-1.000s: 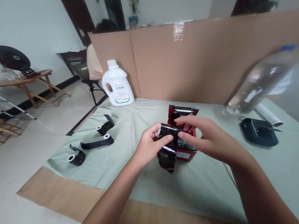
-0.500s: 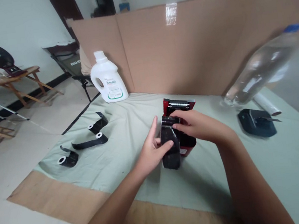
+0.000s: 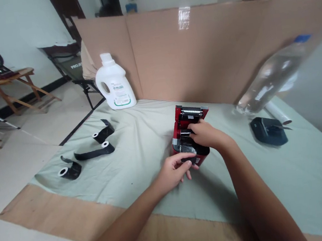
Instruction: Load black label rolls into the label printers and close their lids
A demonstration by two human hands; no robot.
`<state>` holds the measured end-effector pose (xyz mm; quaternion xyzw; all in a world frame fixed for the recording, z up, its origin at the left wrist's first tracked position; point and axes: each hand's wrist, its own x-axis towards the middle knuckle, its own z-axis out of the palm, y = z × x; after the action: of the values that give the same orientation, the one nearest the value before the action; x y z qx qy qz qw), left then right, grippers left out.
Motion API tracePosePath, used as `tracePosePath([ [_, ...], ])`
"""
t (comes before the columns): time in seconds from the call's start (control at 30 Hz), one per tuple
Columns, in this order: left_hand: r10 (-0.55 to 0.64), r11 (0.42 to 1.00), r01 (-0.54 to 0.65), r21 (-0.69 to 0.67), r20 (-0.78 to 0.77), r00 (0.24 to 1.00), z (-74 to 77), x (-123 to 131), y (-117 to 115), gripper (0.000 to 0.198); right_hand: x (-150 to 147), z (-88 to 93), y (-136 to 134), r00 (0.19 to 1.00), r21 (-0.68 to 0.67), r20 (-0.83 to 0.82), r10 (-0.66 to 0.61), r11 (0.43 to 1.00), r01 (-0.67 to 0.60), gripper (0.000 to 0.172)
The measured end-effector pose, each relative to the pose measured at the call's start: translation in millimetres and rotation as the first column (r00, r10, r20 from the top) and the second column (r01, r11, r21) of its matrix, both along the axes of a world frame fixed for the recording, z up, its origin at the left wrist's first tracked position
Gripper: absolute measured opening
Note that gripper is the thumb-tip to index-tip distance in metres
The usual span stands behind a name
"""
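Note:
A small red printer [image 3: 179, 124] with its top open stands on the pale green cloth [image 3: 140, 143]. A black ribbon roll [image 3: 186, 147] lies in the printer's bay. My right hand [image 3: 204, 135] curls over the open bay with its fingers closed on the roll. At the printer's near end, my left hand [image 3: 175, 170] pinches the black ribbon's end between thumb and fingers.
Three loose black ribbon rolls [image 3: 94, 151] lie to the left on the cloth. A white jug [image 3: 114, 85] stands against the cardboard screen [image 3: 199, 48]. A clear bottle [image 3: 274, 76], a black device [image 3: 267, 132] and a white tube lie to the right. A folding chair is behind.
The black roll, held up in front of the printer a second ago, has come down into the open bay. Both hands lowered with it, the left one to the printer's near end.

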<state>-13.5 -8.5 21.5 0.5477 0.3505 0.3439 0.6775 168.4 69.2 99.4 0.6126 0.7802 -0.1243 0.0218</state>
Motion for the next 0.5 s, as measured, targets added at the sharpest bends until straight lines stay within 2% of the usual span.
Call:
tracePosePath([
  [0.17,0.027,0.996,-0.024,0.086,-0.028,0.999,1.2,-1,-2,0.040,-1,2.8,-1,1.000,0.010,-0.003,-0.026,1.000,0.026,0.019],
  [0.3,0.025,0.988,-0.010,0.155,-0.091,0.996,-7.1,-4,-1,0.035,16,21.8,-12,0.970,-0.028,-0.243,0.002,1.000,-0.009,0.033],
  [0.33,0.027,0.986,-0.011,0.168,-0.093,0.995,-8.4,-4,-1,0.035,22,26.1,-14,0.955,-0.024,-0.295,-0.031,0.999,0.025,0.038],
  [0.4,0.037,0.977,-0.020,0.210,-0.075,0.996,-8.7,-2,-1,0.033,33,30.4,-14,0.927,0.058,-0.343,-0.154,0.981,0.184,0.042],
  [0.5,0.050,0.961,-0.035,0.275,-0.047,0.998,-4.2,2,-3,0.032,42,23.6,-5,0.849,0.264,-0.416,-0.325,0.851,0.454,0.032],
])
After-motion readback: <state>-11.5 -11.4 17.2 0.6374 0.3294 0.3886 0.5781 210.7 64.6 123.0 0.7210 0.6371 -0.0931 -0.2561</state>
